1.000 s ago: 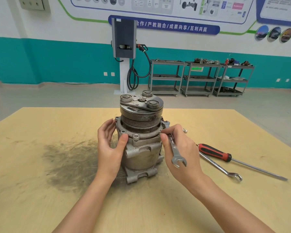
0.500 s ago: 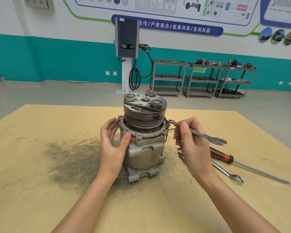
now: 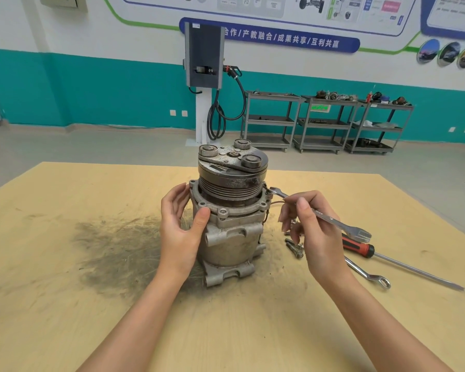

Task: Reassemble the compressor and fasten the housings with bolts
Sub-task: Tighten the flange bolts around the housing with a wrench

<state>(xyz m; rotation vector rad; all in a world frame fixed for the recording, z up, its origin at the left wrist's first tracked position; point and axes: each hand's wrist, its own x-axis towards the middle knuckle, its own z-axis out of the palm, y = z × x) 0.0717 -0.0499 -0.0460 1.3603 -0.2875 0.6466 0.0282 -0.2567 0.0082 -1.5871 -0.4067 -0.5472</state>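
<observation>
Head view: the compressor stands upright on the surface. The left hand wraps its housing flange in a steadying grip. The right hand pinches the wrench, whose far end sits on a flange bolt. Risk: a shallow, tilted seating may slip and round the bolt head. Spare bolts lie near the base.
</observation>
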